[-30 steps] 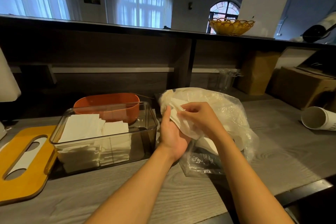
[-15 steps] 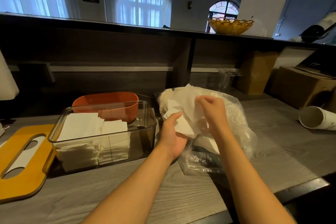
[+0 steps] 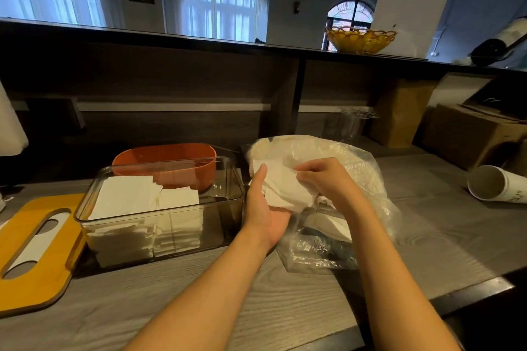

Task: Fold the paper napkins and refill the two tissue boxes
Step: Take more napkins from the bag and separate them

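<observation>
A white paper napkin [image 3: 285, 188] sits between both hands, in front of a clear plastic bag [image 3: 356, 168] of napkins. My left hand [image 3: 263, 208] holds the napkin from below, thumb up along its left edge. My right hand [image 3: 328, 179] pinches its top right part with curled fingers. To the left stands a clear tissue box [image 3: 228, 208] with two stacks of folded napkins [image 3: 148, 199]. Behind it is an orange tissue box [image 3: 165, 157], its inside hidden. A yellow wooden slotted lid [image 3: 31, 248] lies flat at the far left.
A grey wooden counter [image 3: 285, 308] runs under my arms, its edge at the lower right. A white paper cup [image 3: 496, 185] lies on its side at the right. Cardboard boxes [image 3: 467, 137] stand behind it. A yellow basket [image 3: 360, 40] sits on the upper ledge.
My right hand lifted the napkin's edge upward half a second ago, then came back down onto the napkin. My left hand stayed under it.
</observation>
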The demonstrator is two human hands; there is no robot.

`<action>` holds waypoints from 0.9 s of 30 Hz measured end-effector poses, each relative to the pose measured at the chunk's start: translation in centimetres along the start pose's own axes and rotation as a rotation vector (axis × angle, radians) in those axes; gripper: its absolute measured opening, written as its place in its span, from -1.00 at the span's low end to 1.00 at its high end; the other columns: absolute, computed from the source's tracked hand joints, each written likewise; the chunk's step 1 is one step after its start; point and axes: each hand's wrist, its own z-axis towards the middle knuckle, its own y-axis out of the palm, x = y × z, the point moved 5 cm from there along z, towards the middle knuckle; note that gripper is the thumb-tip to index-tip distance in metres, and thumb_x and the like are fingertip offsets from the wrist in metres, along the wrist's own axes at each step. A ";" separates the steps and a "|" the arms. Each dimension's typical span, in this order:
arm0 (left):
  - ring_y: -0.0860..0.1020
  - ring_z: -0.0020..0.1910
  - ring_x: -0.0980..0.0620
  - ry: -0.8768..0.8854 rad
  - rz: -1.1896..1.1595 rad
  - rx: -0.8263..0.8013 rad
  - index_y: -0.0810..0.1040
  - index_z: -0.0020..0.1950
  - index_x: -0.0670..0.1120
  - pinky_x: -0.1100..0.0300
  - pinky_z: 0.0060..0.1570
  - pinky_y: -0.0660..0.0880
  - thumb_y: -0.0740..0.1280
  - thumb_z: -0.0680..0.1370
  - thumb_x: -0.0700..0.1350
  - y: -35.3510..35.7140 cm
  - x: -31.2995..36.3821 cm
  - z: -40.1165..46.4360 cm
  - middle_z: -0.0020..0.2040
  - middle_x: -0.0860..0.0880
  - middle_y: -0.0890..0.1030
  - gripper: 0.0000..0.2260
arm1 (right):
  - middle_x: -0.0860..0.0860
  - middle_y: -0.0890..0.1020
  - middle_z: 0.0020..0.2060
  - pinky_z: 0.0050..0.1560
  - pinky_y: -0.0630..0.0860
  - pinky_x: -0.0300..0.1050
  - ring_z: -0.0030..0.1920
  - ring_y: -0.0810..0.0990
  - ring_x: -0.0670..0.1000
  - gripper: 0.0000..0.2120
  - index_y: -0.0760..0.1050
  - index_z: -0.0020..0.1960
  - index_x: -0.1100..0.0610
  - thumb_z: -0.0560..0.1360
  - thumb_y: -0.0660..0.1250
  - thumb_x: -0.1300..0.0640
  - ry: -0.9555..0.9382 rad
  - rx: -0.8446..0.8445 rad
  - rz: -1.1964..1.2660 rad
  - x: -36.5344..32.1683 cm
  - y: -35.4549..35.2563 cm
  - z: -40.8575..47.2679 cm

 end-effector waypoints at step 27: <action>0.65 0.03 -0.16 0.039 0.022 0.135 0.55 0.17 -0.09 -0.06 -0.07 0.59 0.22 0.68 -0.18 -1.0 -0.1 0.8 0.07 -0.17 0.68 -0.86 | -0.06 0.55 0.09 -0.24 0.43 -0.35 -0.11 0.51 -0.16 -0.53 0.53 0.34 0.08 0.45 0.52 0.11 0.027 -0.082 -0.089 0.3 -0.1 0.3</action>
